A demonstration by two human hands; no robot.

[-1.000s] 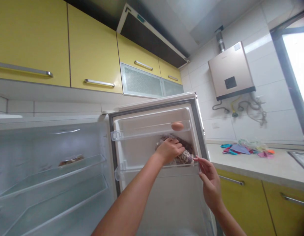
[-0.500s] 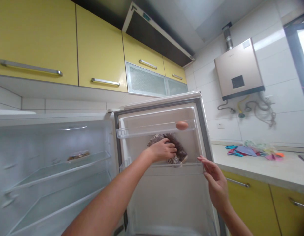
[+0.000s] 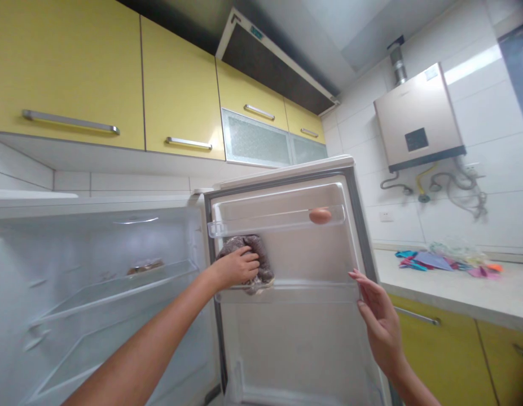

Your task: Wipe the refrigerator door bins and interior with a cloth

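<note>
My left hand (image 3: 236, 266) has its fingers closed over a clear plastic bag of dark brown contents (image 3: 264, 260); what exactly is inside cannot be told. The bag leans at the left end of the door's lower clear shelf (image 3: 312, 293), its bottom at the shelf's rim. My right hand (image 3: 378, 313) is at the outer edge of the fridge door (image 3: 303, 349), thumb and fingers apart, the fingertips at or close to the door's side. Above the bag, a brown egg (image 3: 320, 215) sits near the right end of the upper door shelf (image 3: 265, 222).
To the left, the fridge interior has glass shelves (image 3: 81, 299), one bearing a small packaged item (image 3: 146, 266). Right of the door, a counter (image 3: 447, 287) holds colourful bags or cloths (image 3: 434, 260). Yellow cabinets (image 3: 180, 84) hang overhead, and a water heater (image 3: 417, 121) is on the wall.
My left hand has moved left along the lower door shelf with the bag. My right hand stays at the door's edge. The whole view has shifted slightly.
</note>
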